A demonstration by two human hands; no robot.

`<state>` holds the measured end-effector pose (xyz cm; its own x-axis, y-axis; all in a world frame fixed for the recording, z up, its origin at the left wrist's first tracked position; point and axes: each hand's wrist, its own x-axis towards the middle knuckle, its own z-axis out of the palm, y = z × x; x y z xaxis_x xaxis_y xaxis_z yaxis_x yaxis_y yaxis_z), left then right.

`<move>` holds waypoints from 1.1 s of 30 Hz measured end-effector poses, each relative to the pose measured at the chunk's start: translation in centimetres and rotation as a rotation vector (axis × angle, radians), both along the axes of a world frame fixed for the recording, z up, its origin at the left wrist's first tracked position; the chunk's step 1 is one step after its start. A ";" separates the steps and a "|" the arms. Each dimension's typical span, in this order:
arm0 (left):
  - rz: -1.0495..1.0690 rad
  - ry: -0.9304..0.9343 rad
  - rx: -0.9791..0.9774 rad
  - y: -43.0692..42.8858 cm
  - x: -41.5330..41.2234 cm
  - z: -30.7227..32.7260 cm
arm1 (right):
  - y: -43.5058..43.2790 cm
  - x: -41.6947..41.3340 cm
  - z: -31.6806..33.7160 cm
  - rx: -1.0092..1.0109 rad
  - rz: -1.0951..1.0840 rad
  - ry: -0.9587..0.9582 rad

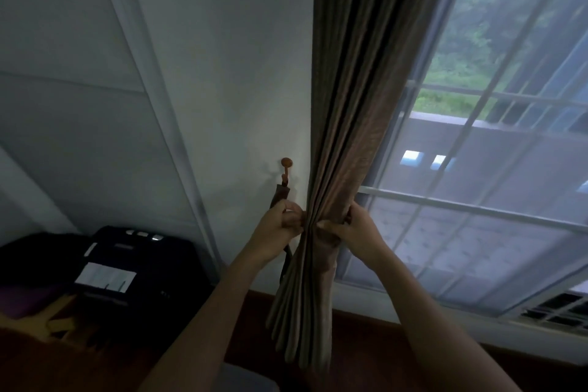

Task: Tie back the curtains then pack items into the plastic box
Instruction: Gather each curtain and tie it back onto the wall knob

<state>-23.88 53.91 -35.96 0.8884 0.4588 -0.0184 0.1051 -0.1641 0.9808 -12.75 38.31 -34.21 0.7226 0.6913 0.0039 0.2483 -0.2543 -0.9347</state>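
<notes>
Home room: draped curtain (350, 124), balcony window (477, 169).

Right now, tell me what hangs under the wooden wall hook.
A dark tieback strap hangs from the wooden hook. The left hand grips it, covering its middle; a lower stretch shows below the hand, then disappears behind the brown curtain.

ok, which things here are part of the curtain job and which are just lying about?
In the job: curtain, tieback strap, wall hook, left hand, right hand.
Lying about: black bag, window.
</notes>
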 end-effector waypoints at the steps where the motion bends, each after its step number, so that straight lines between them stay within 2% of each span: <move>1: 0.015 -0.014 0.031 0.2 0.0 -0.6 | 0.2 0.2 -0.1 -0.017 -0.015 -0.017; 3: 0.042 -0.033 0.016 0.7 0.3 -1.7 | 0.7 0.5 -0.2 -0.040 -0.072 -0.059; 6: 0.191 -0.010 -0.015 3.1 2.1 -3.3 | 1.4 0.0 -0.5 -0.031 -0.199 -0.146; 10: 0.391 0.202 0.192 7.4 6.8 -6.5 | 2.0 -0.1 -1.5 -0.027 -0.360 -0.289; 15: 0.331 0.423 0.327 9.8 11.4 -10.0 | 2.6 0.9 -2.1 -0.025 -0.422 -0.362; 17: 0.261 0.414 0.318 9.4 11.7 -10.5 | 2.9 1.2 -2.3 -0.028 -0.427 -0.362; 21: 0.169 0.275 0.024 7.4 9.2 -10.9 | 3.2 1.1 -2.7 -0.069 -0.423 -0.353; 28: 0.227 0.184 -0.176 3.4 1.9 -6.4 | 3.2 -0.3 -2.5 -0.110 -0.441 -0.323; 33: 0.200 0.092 -0.645 0.3 -1.6 -3.0 | 2.6 -1.7 -1.5 -0.099 -0.413 -0.266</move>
